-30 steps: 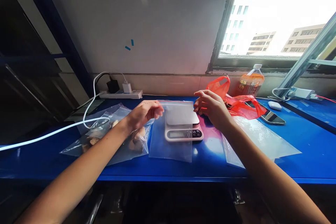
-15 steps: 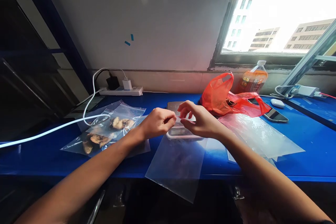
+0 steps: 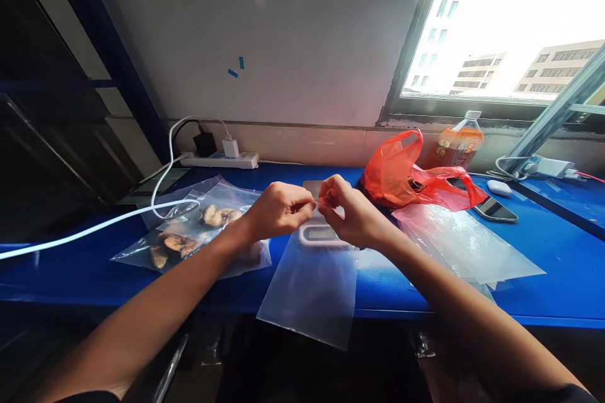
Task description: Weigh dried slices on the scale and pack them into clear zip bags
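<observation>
Two bare hands meet at the centre of a blue table (image 3: pixel 543 302). The left hand (image 3: pixel 278 209) and right hand (image 3: pixel 350 217) each pinch the top edge of an empty clear plastic bag (image 3: pixel 309 289), which hangs down toward 6 o'clock over the table's front edge. Just behind the hands sits a small scale (image 3: pixel 319 234). At 9 o'clock lie filled bags (image 3: pixel 189 236); at 2 o'clock, an orange bag (image 3: pixel 406 179).
</observation>
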`<state>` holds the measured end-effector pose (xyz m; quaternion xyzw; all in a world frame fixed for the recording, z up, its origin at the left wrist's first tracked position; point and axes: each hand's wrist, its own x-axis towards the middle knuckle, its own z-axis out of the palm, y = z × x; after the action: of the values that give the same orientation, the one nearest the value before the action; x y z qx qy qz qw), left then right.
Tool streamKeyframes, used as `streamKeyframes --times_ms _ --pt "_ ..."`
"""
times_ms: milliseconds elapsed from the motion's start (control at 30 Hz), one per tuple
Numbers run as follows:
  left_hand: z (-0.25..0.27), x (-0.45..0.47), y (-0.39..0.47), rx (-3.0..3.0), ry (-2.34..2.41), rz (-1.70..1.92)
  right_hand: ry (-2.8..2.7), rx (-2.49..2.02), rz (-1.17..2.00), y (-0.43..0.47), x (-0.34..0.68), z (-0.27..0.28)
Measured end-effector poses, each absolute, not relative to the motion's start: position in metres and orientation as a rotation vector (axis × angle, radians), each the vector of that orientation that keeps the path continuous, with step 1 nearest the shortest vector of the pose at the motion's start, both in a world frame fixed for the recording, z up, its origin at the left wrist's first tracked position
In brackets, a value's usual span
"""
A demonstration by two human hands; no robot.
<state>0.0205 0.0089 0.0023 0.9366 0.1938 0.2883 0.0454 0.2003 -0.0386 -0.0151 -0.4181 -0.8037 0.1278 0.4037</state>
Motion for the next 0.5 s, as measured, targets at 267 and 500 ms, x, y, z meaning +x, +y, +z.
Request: streamKeyframes --times_ms 267,500 --pt "0.031 -0.005 0.013 2.631 0.831 1.114 -1.937 -1.056 0.407 -0.037 0.216 -0.001" --pt "0.041 -0.017 0.012 2.552 0.876 1.151 -2.057 -1.143 0.242 -0.037 0.226 -0.005"
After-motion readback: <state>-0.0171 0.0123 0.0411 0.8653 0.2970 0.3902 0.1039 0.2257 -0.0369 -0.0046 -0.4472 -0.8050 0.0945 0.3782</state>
